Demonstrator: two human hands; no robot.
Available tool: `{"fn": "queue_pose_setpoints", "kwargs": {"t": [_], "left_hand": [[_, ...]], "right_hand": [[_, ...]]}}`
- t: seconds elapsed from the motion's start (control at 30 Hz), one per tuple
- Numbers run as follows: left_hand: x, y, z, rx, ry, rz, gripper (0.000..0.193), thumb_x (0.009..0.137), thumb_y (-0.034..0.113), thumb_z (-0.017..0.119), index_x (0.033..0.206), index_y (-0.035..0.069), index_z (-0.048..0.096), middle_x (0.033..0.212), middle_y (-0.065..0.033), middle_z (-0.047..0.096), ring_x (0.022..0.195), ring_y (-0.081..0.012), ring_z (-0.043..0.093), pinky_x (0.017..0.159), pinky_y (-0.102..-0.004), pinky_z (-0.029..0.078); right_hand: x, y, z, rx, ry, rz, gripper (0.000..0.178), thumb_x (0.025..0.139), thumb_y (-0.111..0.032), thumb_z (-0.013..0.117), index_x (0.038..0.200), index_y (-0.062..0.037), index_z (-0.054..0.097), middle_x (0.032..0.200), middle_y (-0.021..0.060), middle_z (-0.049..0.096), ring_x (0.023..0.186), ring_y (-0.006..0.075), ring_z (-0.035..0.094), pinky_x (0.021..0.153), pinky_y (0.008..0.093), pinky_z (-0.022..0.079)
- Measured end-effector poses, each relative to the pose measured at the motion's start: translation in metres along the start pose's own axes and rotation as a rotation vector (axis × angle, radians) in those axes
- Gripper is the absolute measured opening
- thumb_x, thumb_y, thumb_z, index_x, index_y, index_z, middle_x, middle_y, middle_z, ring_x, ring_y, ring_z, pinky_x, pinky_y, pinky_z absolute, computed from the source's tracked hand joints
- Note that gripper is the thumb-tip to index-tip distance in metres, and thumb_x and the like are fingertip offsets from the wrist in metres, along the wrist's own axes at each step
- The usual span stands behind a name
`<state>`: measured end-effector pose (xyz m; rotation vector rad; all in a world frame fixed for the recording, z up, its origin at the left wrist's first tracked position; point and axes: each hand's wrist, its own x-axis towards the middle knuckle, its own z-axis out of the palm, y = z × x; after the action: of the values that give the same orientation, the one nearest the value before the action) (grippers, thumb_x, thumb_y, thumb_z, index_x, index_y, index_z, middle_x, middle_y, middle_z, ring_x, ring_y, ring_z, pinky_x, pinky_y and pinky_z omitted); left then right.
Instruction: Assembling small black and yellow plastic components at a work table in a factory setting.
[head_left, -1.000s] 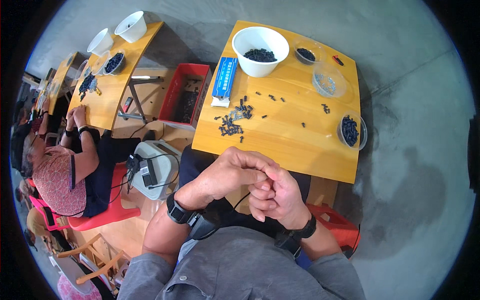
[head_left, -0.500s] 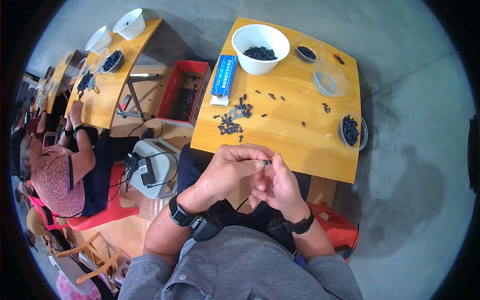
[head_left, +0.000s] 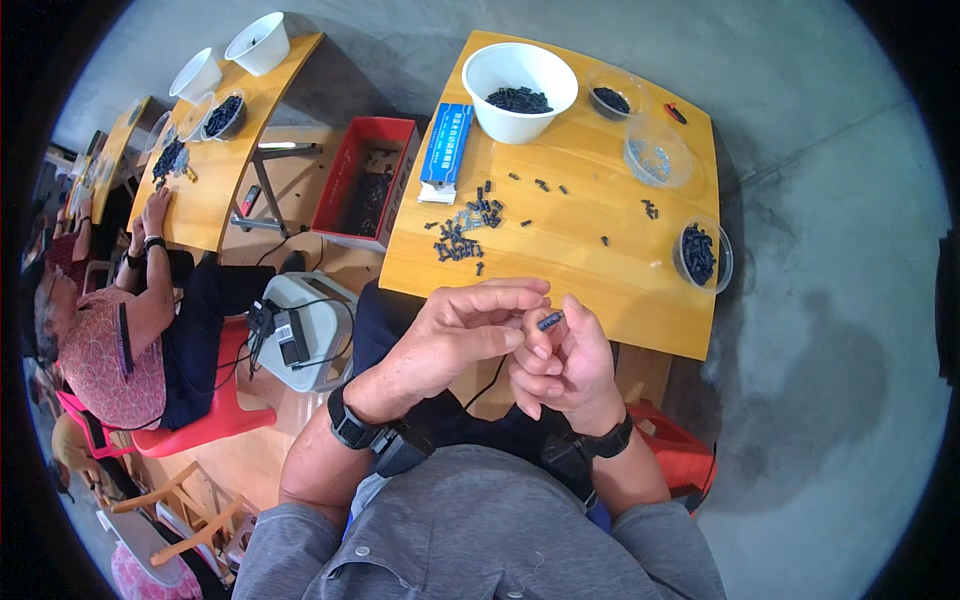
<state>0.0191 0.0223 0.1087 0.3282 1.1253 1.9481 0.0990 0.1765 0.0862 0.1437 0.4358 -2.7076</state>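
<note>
Just off the table's near edge, my two hands are close together. In my right hand [head_left: 568, 365] a small dark cylindrical part [head_left: 549, 321] lies across the index finger beside the thumb, the other fingers curled in. My left hand [head_left: 460, 335] is right beside it, thumb and index finger apart, with nothing visible between them; its thumb tip reaches the right hand's fingers. Beyond them, a loose pile of small black parts [head_left: 460, 245], some with clear bits among them, lies on the wooden table [head_left: 570, 240].
A white bowl of black parts [head_left: 520, 65] stands at the back beside a blue box [head_left: 446, 150]. Clear tubs [head_left: 697, 255] sit along the right side, near a red-and-black tool [head_left: 676, 114]. At left are a grey stool [head_left: 310, 345], a red bin [head_left: 365, 185] and a seated person [head_left: 120, 340].
My hands have drawn slightly apart. The dark part, earlier pinched between both hands' fingertips, now rests in my right hand only, with more of its length showing.
</note>
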Motion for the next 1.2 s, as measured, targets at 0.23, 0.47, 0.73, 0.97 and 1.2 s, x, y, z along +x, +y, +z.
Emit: {"fn": "queue_pose_setpoints", "kwargs": {"t": [0.23,0.47,0.73,0.97,1.2], "left_hand": [[0.004,0.006,-0.006,0.255,-0.097,0.04,0.025,0.084,-0.004,0.059,0.107,0.001,0.065,0.125,-0.0146,0.055,0.113,-0.0198,0.054,0.096,-0.0304,0.043],[0.01,0.007,-0.007,0.455,-0.167,0.141,0.025,0.081,-0.003,0.062,0.106,0.0,0.066,0.122,-0.0165,0.056,0.114,-0.0219,0.053,0.094,-0.0312,0.043],[0.012,0.015,-0.007,0.407,-0.194,-0.077,0.019,0.079,-0.004,0.064,0.097,-0.002,0.069,0.113,-0.015,0.061,0.104,-0.0196,0.058,0.09,-0.0298,0.045],[0.01,0.011,-0.01,0.433,-0.184,-0.068,0.019,0.078,-0.003,0.062,0.096,-0.004,0.068,0.109,-0.0162,0.064,0.098,-0.0186,0.06,0.087,-0.0291,0.047],[0.01,0.019,-0.003,0.271,-0.091,-0.337,0.021,0.08,-0.006,0.062,0.1,-0.002,0.068,0.103,-0.0121,0.067,0.087,-0.0141,0.064,0.078,-0.0263,0.052]], "right_hand": [[-0.001,0.005,-0.003,-0.026,0.056,0.014,0.053,0.095,-0.053,0.036,0.069,-0.0081,0.045,0.052,-0.0033,0.033,0.037,0.0106,0.038,0.041,0.0364,0.051],[0.0,0.008,-0.006,-0.002,0.052,0.048,0.05,0.095,-0.051,0.033,0.077,-0.007,0.048,0.054,-0.0022,0.034,0.038,0.0116,0.039,0.04,0.039,0.05],[-0.002,0.011,-0.004,-0.028,0.075,0.12,0.047,0.092,-0.055,0.04,0.077,-0.0103,0.045,0.051,-0.0028,0.032,0.034,0.0105,0.038,0.037,0.0375,0.05],[-0.004,0.008,0.0,-0.093,0.104,0.255,0.048,0.092,-0.055,0.041,0.071,-0.0118,0.044,0.049,-0.0038,0.031,0.033,0.0093,0.036,0.037,0.0363,0.05],[0.002,0.014,0.015,-0.078,0.226,0.139,0.046,0.094,-0.048,0.04,0.065,-0.0135,0.037,0.046,-0.0051,0.027,0.032,0.008,0.033,0.034,0.0338,0.047]]}}
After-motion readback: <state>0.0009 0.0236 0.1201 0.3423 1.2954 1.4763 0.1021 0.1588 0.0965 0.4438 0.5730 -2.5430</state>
